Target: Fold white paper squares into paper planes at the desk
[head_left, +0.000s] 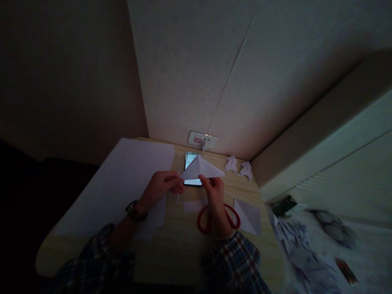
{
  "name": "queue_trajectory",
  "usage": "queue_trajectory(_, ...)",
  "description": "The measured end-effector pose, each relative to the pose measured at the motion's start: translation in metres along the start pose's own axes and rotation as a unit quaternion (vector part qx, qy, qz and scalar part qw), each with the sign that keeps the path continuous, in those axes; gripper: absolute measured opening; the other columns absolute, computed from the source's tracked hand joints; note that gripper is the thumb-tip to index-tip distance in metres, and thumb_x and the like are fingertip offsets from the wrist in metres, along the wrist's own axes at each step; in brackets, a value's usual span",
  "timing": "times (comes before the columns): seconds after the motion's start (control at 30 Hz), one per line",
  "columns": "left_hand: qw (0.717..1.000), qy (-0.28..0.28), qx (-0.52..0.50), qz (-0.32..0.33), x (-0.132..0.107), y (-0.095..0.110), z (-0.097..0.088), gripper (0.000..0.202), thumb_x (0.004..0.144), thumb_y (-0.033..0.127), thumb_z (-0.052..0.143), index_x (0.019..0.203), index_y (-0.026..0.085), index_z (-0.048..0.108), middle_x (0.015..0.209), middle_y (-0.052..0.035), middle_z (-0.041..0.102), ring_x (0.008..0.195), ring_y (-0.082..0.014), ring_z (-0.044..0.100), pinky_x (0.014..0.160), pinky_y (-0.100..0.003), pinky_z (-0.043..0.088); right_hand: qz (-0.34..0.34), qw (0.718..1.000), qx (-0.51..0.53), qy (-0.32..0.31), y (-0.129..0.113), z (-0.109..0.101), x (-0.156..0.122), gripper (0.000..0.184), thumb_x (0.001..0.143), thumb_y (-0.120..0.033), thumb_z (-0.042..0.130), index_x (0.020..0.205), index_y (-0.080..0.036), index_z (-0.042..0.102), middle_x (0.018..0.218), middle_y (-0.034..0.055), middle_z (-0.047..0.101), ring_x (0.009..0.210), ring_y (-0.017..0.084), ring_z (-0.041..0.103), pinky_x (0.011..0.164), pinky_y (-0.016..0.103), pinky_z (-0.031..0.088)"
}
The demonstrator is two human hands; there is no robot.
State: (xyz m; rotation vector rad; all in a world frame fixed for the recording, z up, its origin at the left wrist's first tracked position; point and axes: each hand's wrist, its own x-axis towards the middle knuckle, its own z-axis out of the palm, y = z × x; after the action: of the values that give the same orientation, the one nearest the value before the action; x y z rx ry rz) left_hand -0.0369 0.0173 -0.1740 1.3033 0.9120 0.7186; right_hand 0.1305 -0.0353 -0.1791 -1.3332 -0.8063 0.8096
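A white sheet of paper folded into a triangle is held up over the table, its peak pointing away from me. My left hand pinches its left corner. Fingers of my right hand are closed on its lower edge, right of the middle. Behind the paper lies a lit phone, partly covered by it. Scissors with red handles lie under my right wrist, their blades hidden. A small paper strip is left of them, and a creased paper square to their right.
Large white sheets cover the table's left side. Two folded paper figures sit at the back right. A wall socket with a plug is behind the table. Crumpled papers lie lower down at the right.
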Motion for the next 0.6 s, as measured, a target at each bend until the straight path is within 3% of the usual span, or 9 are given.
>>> queue_trajectory(0.17,0.997,0.044,0.010,0.060,0.002,0.000,0.000,0.033,0.059,0.041,0.077,0.076,0.014,0.067,0.077,-0.0047,0.075,0.072,-0.0206,0.070,0.067,-0.028,0.055,0.020,0.999,-0.018,-0.032,0.004,0.000,-0.001,0.024,0.060,-0.041,0.072,0.064,-0.018,0.064,0.065,0.0018,0.069,0.064,0.018,0.061,0.059,0.028,0.047)
queue_trajectory(0.33,0.997,-0.013,0.054,0.062,0.001,0.001,0.000,0.024,0.067,0.038,0.070,0.071,0.015,0.065,0.059,0.0008,0.069,0.055,-0.0163,0.063,0.054,-0.025,0.048,0.034,0.994,-0.040,-0.099,0.011,0.005,-0.004,0.027,0.060,-0.042,0.074,0.070,-0.017,0.068,0.066,0.0019,0.069,0.060,0.017,0.059,0.056,0.027,0.043)
queue_trajectory(0.47,0.994,-0.014,0.092,0.056,-0.002,0.004,-0.003,0.022,0.070,0.037,0.066,0.067,0.015,0.064,0.053,0.0017,0.065,0.050,-0.0152,0.059,0.051,-0.024,0.044,0.020,0.995,-0.051,-0.079,0.009,-0.001,0.002,0.027,0.063,-0.044,0.072,0.061,-0.019,0.061,0.054,-0.0029,0.058,0.052,0.012,0.049,0.052,0.025,0.036)
queue_trajectory(0.6,0.994,-0.022,0.092,0.052,-0.001,0.005,-0.007,0.023,0.071,0.038,0.064,0.068,0.015,0.064,0.055,0.0008,0.065,0.050,-0.0148,0.058,0.050,-0.024,0.044,-0.042,0.999,-0.019,-0.017,0.006,-0.021,0.013,0.033,0.073,-0.042,0.065,0.054,-0.020,0.049,0.050,-0.0068,0.045,0.051,0.009,0.040,0.055,0.023,0.034)
